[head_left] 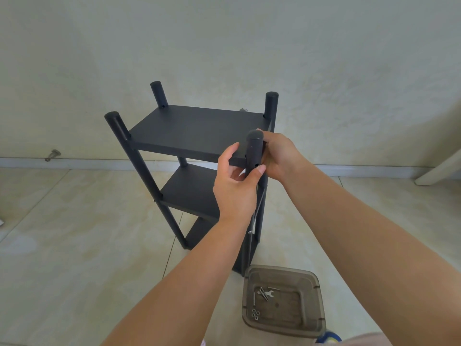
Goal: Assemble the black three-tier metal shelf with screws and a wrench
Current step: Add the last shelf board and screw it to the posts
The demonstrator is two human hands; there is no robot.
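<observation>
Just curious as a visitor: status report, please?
Both hands, left and right, grip the shelf's near right post. Wrench and screws wait in tray. Nothing blocking.

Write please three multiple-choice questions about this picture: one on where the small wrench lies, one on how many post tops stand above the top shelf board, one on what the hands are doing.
1. Where is the small wrench?
A. in the brown plastic tray
B. on the top shelf board
C. in the right hand

2. How many post tops rise above the top shelf board?
A. two
B. four
C. six

3. What do both hands do?
A. rest on the floor
B. hold the near right post
C. lift the tray

Answers: 1 A, it lies among the screws in the tray; 2 B, one stands at each corner; 3 B, the left hand and the right hand grip that post.
</observation>
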